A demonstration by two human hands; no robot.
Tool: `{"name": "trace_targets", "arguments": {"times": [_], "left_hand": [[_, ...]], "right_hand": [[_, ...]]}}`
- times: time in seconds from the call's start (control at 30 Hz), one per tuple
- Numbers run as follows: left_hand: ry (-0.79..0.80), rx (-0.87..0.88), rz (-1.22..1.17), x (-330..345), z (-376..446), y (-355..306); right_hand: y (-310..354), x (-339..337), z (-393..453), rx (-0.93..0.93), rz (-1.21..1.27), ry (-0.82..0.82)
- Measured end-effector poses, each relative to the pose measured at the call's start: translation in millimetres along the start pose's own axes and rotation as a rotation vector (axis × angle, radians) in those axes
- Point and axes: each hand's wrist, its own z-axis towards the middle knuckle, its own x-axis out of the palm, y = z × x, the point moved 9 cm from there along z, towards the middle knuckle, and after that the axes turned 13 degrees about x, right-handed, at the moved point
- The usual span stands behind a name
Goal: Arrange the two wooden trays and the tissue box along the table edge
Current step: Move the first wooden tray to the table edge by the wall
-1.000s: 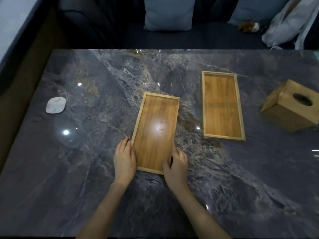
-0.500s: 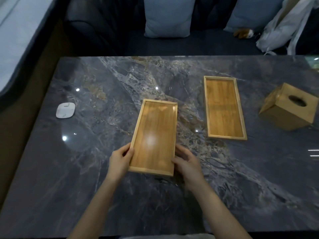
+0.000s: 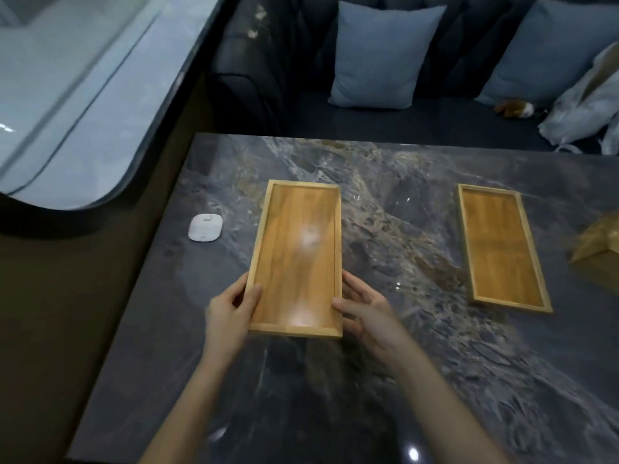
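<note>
Your left hand [image 3: 231, 316] and right hand [image 3: 365, 313] clasp the near wooden tray [image 3: 298, 259] between them by its long sides, thumbs hooked over the rim near its closest end. It is a shallow rectangle of glossy, straight-grained wood with a thin raised border, stretching toward 12 o'clock over the polished, veined dark-marble worktop [image 3: 402, 380]. The second wooden tray [image 3: 500, 247], matching it, lies flat at 2 o'clock, well apart. A blurred corner of the wooden tissue box [image 3: 599, 242] shows at 3 o'clock.
</note>
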Motion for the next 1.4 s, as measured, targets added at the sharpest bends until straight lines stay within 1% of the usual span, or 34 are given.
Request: {"name": "trace_targets", "arguments": {"times": [0.1, 0.2, 0.3, 0.37, 0.53, 0.67, 0.77, 0.83, 0.87, 0.97, 1.03, 1.07, 1.13, 1.23, 1.3, 1.4], "left_hand": [[-0.067, 0.006, 0.022, -34.1, 6.3, 13.7], [-0.11, -0.021, 0.039, -67.0, 13.1, 36.4], [-0.135, -0.058, 0.028, -94.1, 19.3, 59.3], [-0.13, -0.079, 0.023, -105.9, 22.9, 74.0], [-0.108, -0.161, 0.034, -124.0, 28.8, 114.3], [-0.097, -0.234, 0.025, -132.2, 29.9, 140.4], [-0.1, -0.239, 0.036, -137.0, 32.0, 148.1], [-0.089, -0.228, 0.048, -138.0, 33.3, 149.7], [-0.084, -0.221, 0.066, -138.5, 33.9, 150.6], [-0.071, -0.206, 0.133, -140.0, 36.3, 155.2], [-0.062, -0.218, 0.165, -140.7, 38.0, 162.0], [-0.058, -0.223, 0.182, -140.6, 38.4, 163.8], [-0.053, -0.224, 0.227, -142.4, 41.0, 166.1], [-0.038, -0.213, 0.304, -144.7, 45.4, 166.2], [0.003, -0.217, 0.381, -144.3, 47.4, 167.5], [0.108, -0.232, 0.539, -142.4, 49.5, 169.8]], "right_hand": [[2.0, 36.5, 21.2, -0.013, -0.062, 0.02], [-4.3, 74.8, 42.1, 0.032, -0.164, 0.047], [-15.2, 108.2, 63.5, 0.056, -0.265, 0.043], [-23.5, 126.2, 78.6, 0.067, -0.27, 0.025], [-43.2, 153.1, 112.7, 0.133, -0.271, -0.002], [-54.3, 165.2, 125.9, 0.133, -0.294, -0.01], [-60.9, 169.9, 130.9, 0.124, -0.307, -0.024], [-62.5, 169.8, 131.6, 0.101, -0.367, -0.07], [-61.4, 170.3, 130.9, 0.065, -0.434, -0.104], [-57.2, 180.9, 126.5, -0.068, -0.711, -0.181], [-58.6, 188.0, 128.6, -0.106, -0.879, -0.224], [-58.0, 188.3, 128.0, -0.111, -0.919, -0.251], [-59.2, 189.5, 128.9, -0.121, -0.944, -0.282], [-59.3, 196.8, 126.9, -0.193, -0.976, -0.304], [-59.3, 198.7, 126.0, -0.223, -0.964, -0.324], [-62.0, 199.8, 124.4, -0.227, -0.942, -0.322]]}}
